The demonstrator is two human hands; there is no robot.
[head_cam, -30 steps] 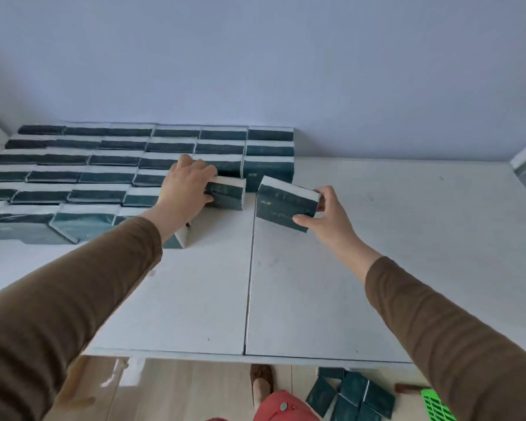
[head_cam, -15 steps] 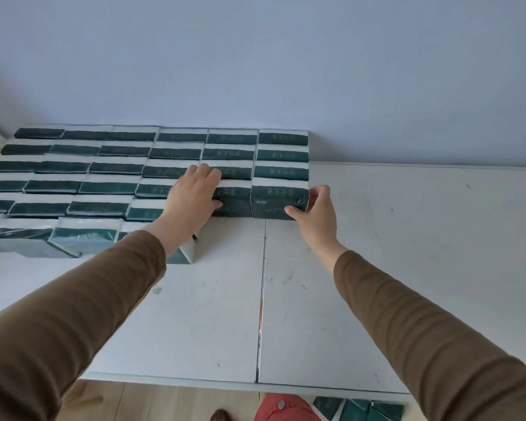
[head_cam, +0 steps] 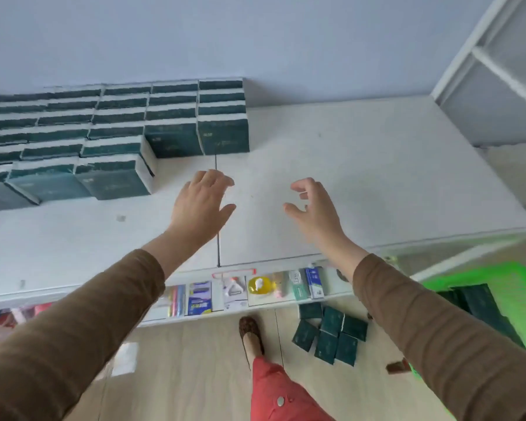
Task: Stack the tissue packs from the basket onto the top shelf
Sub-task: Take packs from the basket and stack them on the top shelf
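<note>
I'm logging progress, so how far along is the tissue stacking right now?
Well underway: many dark green tissue packs sit in rows on the top shelf. The left hand and right hand are empty. More packs remain on the floor and in the green basket.

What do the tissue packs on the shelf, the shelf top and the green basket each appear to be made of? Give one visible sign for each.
Tissue packs: probably thin plastic film, dark green with white ends; faint sheen and soft edges.
Shelf top: looks like white painted or laminated board; flat, matt, with a straight seam between panels.
Green basket: likely moulded plastic; bright, uniform colour, though blurred here.
</note>
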